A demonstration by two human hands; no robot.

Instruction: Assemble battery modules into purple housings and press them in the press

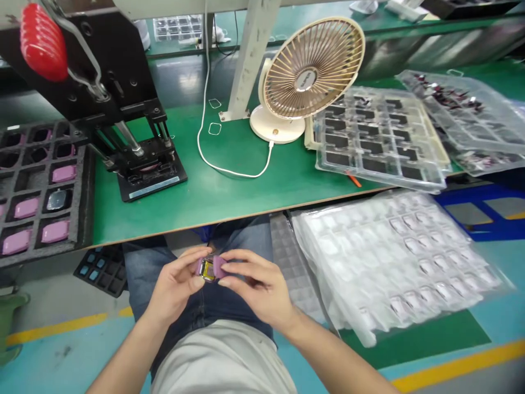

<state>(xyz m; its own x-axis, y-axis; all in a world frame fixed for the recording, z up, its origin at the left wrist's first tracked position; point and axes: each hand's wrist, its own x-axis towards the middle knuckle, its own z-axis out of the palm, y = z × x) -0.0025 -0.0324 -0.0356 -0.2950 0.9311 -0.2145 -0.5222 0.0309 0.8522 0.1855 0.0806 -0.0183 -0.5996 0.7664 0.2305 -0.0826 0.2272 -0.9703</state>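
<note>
Over my lap, below the table edge, both hands pinch one small pink housing with a yellowish part showing inside it. My left hand grips its left side with thumb and fingers closed. My right hand holds its right side, fingers curled round it. On the green table stands a black hand press with a red handle, up and to the left of my hands.
A black foam tray with several pink housings lies at the left. A beige desk fan and its white cable stand mid-table. Clear blister trays lie on the right, more of them stacked beside my knees.
</note>
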